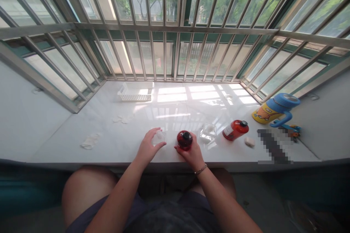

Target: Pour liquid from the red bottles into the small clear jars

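Note:
My left hand [149, 146] is wrapped round a small clear glass [159, 137] that stands on the white window ledge [109, 134]. Just to its right, my right hand [191, 151] grips a red bottle with a black cap [185, 139], which stands upright on the ledge near its front edge. A second clear glass [208, 132] stands free to the right of that bottle. Farther right a second red bottle [235, 129] lies on its side.
A white plastic basket [135, 92] sits at the back left. Crumpled white tissues [90, 141] lie at the left. A yellow and blue cup with a handle [276, 110] lies tipped at the right, near a small white piece [249, 141]. Metal window bars [164, 58] enclose the ledge.

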